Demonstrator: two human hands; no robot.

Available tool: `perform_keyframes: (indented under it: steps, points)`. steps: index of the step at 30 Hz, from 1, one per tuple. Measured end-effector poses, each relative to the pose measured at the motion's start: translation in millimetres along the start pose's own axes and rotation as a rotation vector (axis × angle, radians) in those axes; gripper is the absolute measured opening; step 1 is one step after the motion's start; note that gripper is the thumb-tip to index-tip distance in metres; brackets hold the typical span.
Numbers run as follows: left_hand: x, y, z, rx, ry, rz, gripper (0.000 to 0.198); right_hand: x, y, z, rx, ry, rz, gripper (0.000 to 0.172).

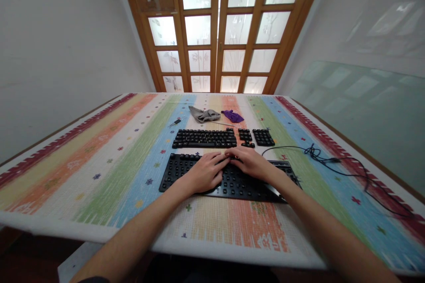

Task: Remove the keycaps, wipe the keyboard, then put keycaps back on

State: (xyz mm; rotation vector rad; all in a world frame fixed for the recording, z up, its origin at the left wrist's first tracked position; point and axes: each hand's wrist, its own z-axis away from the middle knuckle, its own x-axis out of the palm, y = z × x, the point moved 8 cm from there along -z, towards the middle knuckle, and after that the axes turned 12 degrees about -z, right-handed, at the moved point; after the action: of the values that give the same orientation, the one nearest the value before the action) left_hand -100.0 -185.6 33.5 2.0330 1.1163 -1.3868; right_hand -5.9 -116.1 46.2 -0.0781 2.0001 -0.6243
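Note:
A black keyboard base (244, 188) lies on the striped tablecloth, most of its keycaps off and the key posts showing. A few keycaps (186, 157) sit in its top row at the left. My left hand (207, 171) rests over the middle of the base, fingers stretched to the right. Its fingertips meet those of my right hand (250, 162) at the top row. The right fingers are bent and pressed together; whatever is between them is hidden. Just behind the base, loose keycaps stand grouped in rows: a main block (204, 138), a small cluster (245, 135) and a number-pad block (263, 137).
A grey cloth (204, 114) and a purple cloth bundle (233, 116) lie beyond the keycaps, beside a thin rod (224, 123). A small dark tool (175, 122) is left of them. The black cable (314, 152) coils to the right. Wood-framed glass doors (215, 30) stand behind the table.

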Motion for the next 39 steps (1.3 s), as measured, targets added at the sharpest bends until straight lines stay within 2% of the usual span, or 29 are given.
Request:
perform_keyframes:
  steps: [14, 23, 35, 39]
  points:
    - [3.0, 1, -5, -0.014, -0.015, 0.001, 0.045, -6, 7, 6, 0.062, 0.098, -0.170, 0.027]
    - [1.4, 3, -6, -0.008, -0.022, -0.015, 0.044, -4, 6, 8, 0.038, 0.132, -0.177, 0.020]
    - [2.4, 4, -6, 0.001, -0.015, -0.039, 0.044, -7, 18, 9, 0.097, 0.170, -0.279, 0.010]
    - [2.2, 4, -6, 0.003, -0.027, -0.035, 0.045, -8, 17, 10, 0.105, 0.175, -0.242, 0.009]
